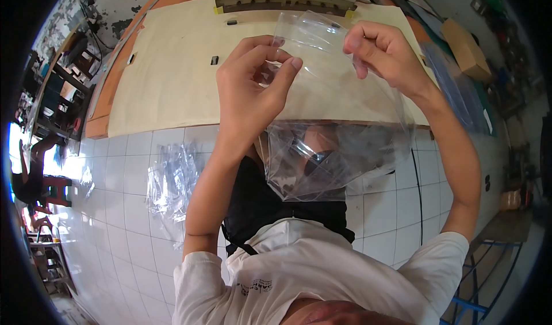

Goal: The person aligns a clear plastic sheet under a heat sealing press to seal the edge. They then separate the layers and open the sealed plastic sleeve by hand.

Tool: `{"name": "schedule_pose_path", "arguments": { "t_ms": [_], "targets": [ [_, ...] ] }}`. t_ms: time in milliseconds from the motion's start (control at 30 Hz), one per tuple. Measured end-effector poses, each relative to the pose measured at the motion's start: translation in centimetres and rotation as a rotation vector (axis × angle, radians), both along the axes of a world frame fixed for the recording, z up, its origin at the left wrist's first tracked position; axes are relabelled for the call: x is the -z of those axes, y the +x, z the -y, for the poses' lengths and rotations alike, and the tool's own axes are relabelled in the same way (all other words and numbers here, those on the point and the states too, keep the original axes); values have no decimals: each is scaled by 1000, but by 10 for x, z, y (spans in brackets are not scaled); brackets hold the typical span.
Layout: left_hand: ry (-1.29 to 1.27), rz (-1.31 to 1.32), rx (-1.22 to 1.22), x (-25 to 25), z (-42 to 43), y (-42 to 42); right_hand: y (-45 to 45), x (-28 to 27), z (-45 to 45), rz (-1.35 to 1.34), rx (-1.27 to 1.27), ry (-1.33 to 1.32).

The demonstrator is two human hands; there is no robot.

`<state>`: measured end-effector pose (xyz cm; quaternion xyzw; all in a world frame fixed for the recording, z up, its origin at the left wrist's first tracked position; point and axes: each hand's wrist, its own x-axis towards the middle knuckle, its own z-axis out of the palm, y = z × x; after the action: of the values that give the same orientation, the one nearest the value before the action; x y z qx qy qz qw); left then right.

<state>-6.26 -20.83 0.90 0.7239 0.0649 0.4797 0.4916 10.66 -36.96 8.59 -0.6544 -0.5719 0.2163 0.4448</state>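
A large clear plastic sheet [339,158] hangs between my two hands, its upper part over the table and its lower part draped past the table's front edge above my lap. My left hand [256,80] pinches the sheet near its upper left side, thumb against the fingers. At the upper right edge of the sheet, my right hand [382,54] is closed with the fingers curled and pressed on the plastic. The sheet is see-through, so whether it is one layer or a folded piece cannot be told.
Cream paper covers the table [172,77]; small dark blocks [214,60] lie on it. A long slotted bar [287,4] spans the back. At right are a cardboard box [467,50] and bluish plastic sheets [457,89]. Clear plastic pieces [172,181] lie on the floor at left.
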Motion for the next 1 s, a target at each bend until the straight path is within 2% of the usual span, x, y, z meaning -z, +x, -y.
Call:
{"name": "schedule_pose_path", "arguments": {
  "t_ms": [167,233,333,367,433,533,600,633,700,733,800,900,933,1000],
  "targets": [
    [-26,-9,56,0,-2,-6,1,-7,5,49,3,31],
    [133,136,-95,3,-3,-14,0,-16,9,67,9,40],
    [249,198,-136,18,-2,-36,6,-31,26,187,-20,156],
    [269,256,-124,27,1,-42,10,-36,34,201,1,158],
    [312,211,-39,46,12,-69,12,-42,46,249,49,198],
    [164,266,109,92,28,-88,14,-57,62,389,-10,309],
    [-149,252,193,121,48,-97,24,-50,79,319,51,367],
    [-149,249,192,128,57,-100,31,-49,86,289,41,386],
    [-649,150,441,139,74,-99,39,-41,95,196,75,454],
    [-765,118,514,147,80,-96,41,-35,95,197,71,452],
    [-757,-65,611,159,83,-86,46,-25,93,126,127,507],
    [-979,-88,777,172,78,-66,11,-16,59,88,19,497],
    [-978,-86,777,172,75,-62,9,-10,56,89,18,497],
    [-751,91,910,173,71,-57,9,6,53,-17,51,441]
  ]
}}
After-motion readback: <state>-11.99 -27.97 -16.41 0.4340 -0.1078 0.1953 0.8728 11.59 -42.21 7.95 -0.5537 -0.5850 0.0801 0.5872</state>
